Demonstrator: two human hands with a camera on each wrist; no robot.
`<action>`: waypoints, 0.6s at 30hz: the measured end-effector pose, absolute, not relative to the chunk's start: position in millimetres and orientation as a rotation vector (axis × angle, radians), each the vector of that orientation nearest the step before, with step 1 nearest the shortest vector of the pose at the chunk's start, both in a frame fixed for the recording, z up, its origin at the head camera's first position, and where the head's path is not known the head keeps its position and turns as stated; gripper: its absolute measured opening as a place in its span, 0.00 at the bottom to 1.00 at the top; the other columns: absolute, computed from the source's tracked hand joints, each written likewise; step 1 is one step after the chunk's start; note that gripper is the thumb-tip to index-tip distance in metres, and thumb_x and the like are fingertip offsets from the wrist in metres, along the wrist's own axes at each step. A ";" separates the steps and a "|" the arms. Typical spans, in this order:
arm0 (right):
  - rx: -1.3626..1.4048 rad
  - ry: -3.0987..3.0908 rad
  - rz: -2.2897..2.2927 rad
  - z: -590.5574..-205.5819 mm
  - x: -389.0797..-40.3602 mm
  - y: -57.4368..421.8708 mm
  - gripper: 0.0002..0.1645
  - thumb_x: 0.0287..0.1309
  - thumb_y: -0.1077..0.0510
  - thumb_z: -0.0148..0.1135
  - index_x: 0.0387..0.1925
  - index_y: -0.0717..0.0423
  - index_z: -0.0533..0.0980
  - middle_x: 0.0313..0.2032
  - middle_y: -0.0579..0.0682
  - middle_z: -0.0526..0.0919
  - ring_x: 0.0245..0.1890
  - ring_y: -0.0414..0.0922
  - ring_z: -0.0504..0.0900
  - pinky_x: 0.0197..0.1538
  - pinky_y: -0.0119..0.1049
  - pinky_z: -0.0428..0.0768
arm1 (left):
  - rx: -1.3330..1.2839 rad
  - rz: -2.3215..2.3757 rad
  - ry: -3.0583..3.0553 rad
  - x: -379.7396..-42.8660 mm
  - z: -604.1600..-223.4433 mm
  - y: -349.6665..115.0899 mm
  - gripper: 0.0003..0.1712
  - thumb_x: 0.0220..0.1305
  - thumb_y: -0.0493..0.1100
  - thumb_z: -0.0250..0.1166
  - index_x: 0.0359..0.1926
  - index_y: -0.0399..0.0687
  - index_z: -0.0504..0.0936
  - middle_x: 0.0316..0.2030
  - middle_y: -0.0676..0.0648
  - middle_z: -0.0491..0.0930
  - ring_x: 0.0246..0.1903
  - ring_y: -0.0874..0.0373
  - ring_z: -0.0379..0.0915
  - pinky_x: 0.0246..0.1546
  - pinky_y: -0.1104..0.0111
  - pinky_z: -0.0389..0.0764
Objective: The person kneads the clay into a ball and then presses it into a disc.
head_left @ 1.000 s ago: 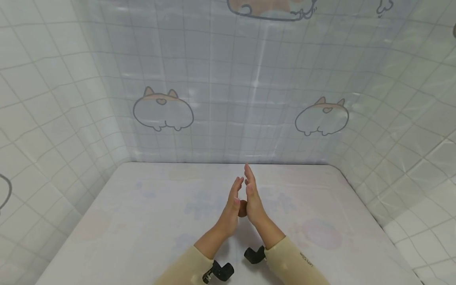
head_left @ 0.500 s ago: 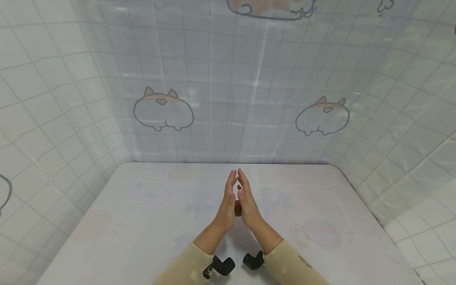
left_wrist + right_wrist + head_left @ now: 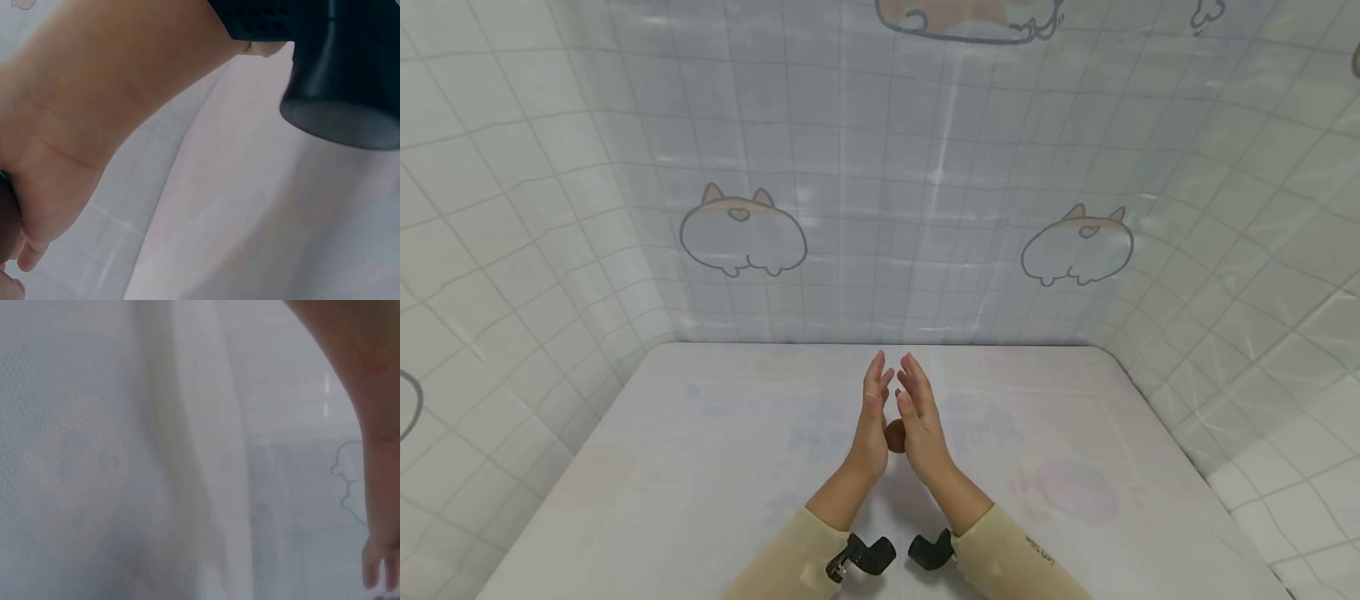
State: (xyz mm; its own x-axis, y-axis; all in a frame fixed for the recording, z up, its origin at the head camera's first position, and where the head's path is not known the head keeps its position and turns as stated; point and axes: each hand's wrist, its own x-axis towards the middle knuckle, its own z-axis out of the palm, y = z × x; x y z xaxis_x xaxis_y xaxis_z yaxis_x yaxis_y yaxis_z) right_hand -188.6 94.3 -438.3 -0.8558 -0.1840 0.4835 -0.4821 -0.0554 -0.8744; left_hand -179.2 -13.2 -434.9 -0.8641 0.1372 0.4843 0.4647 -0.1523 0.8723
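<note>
A small brown rounded lump (image 3: pixel 896 436) sits between the two palms, above the table. My left hand (image 3: pixel 871 429) touches it from the left, fingers straight and pointing away from me. From the other side my right hand (image 3: pixel 923 429) presses against it, also with straight fingers. The fingertips of both hands stand a little apart. In the left wrist view, part of the brown lump (image 3: pixel 7 219) shows at the left edge beside the palm. Only the wrist and some fingers of the right hand (image 3: pixel 381 550) appear in the right wrist view. The lump's material cannot be told.
A pale table (image 3: pixel 700 467) with faint coloured prints lies under the hands. White tile-patterned sheeting (image 3: pixel 880 250) with cartoon drawings rises behind it and on both sides. Black wrist cameras (image 3: pixel 872 556) hang inside each cuff, close to each other.
Both hands have shifted slightly left, with the lump between them. My right hand has drawn back and my left slid forward, so the fingertips are now about level. The lump has turned between the palms.
</note>
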 end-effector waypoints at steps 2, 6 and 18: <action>0.709 -1.971 2.034 -437.0 -188.6 94.2 0.33 0.77 0.67 0.39 0.79 0.56 0.47 0.76 0.58 0.53 0.75 0.57 0.54 0.72 0.50 0.59 | -0.690 -2.119 -1.864 -179.2 -434.5 -13.0 0.48 0.72 0.74 0.25 0.80 0.51 0.37 0.79 0.46 0.36 0.76 0.38 0.39 0.69 0.35 0.40; 0.653 -1.911 2.096 -433.9 -189.9 96.1 0.32 0.76 0.69 0.40 0.77 0.61 0.50 0.75 0.58 0.56 0.74 0.56 0.58 0.70 0.45 0.64 | -0.683 -2.130 -1.841 -180.5 -434.9 -13.3 0.49 0.72 0.75 0.26 0.80 0.48 0.37 0.79 0.44 0.36 0.76 0.39 0.40 0.71 0.38 0.39; 0.549 -1.851 2.006 -422.6 -200.2 125.3 0.26 0.79 0.62 0.41 0.74 0.57 0.61 0.72 0.50 0.63 0.71 0.48 0.63 0.68 0.37 0.68 | -0.633 -1.967 -2.051 -181.3 -438.0 -46.7 0.45 0.75 0.72 0.30 0.80 0.52 0.41 0.79 0.46 0.40 0.76 0.43 0.37 0.67 0.31 0.41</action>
